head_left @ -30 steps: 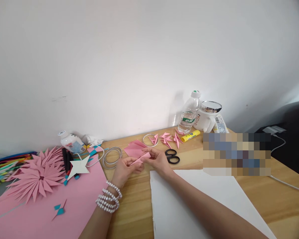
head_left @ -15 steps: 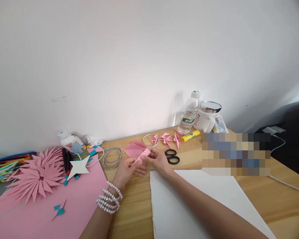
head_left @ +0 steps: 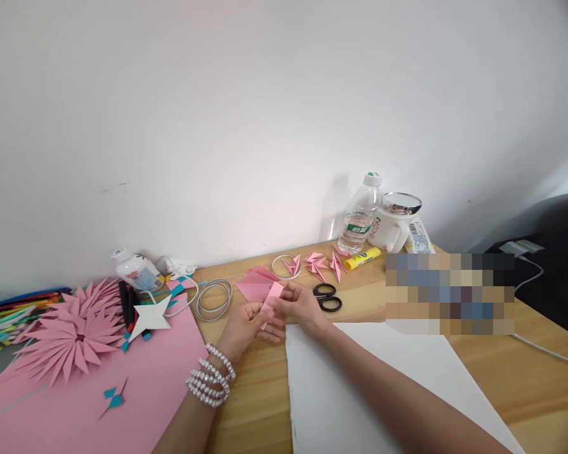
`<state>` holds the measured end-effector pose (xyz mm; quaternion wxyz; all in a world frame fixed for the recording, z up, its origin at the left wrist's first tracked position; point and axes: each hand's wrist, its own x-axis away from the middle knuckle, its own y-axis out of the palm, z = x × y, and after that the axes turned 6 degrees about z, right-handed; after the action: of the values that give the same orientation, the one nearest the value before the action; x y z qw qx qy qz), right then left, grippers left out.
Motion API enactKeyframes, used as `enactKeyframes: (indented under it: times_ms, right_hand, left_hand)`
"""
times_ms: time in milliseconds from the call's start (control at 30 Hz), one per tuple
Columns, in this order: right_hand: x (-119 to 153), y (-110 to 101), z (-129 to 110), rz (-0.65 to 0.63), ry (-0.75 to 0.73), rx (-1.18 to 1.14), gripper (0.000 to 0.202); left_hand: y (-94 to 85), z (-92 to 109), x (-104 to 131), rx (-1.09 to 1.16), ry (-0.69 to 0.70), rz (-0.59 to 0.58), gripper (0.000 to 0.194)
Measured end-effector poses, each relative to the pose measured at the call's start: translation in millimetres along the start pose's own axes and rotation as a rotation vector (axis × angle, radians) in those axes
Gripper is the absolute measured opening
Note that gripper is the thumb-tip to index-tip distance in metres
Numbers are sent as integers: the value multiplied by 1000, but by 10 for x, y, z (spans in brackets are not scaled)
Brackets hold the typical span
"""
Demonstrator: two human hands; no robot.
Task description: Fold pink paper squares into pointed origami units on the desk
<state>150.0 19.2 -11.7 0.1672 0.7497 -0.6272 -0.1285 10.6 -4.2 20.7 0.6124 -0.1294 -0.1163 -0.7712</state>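
Note:
Between my two hands is a narrow folded strip of pink paper (head_left: 273, 292), held up above the table and tilted. My left hand (head_left: 247, 326), with strings of pearl beads on its wrist, pinches the strip's lower part. The fingers of my right hand (head_left: 299, 307) close on its upper right side. Just behind them lie pink paper sheets (head_left: 254, 282). Folded pink paper pieces (head_left: 315, 266) are spread farther back, near black-handled scissors (head_left: 328, 297) and a yellow glue stick (head_left: 362, 259).
A white sheet (head_left: 360, 384) lies under my right forearm. On the left, pink card (head_left: 161, 378) bears spiky pink paper flowers (head_left: 71, 337) and a white paper star (head_left: 152, 318). A coiled cable (head_left: 214, 299), water bottle (head_left: 358, 217) and white mug (head_left: 392, 227) stand toward the wall.
The pink strip has turned to a steeper angle between my fingers. My left hand has shifted slightly to the right.

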Motion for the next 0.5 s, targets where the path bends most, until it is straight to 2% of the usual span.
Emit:
enactKeyframes:
  times_ms: [167, 300, 500]
  right_hand:
    - [2, -17, 38, -1, 41, 59, 45]
    - [28, 2, 18, 39, 31, 130, 35]
    - [10, -5, -33, 20, 27, 54, 27]
  left_hand:
    - [28, -89, -29, -11, -6, -24, 24]
    - [19, -117, -34, -72, 46, -35, 25]
    - [36, -38, 13, -60, 63, -54, 30]
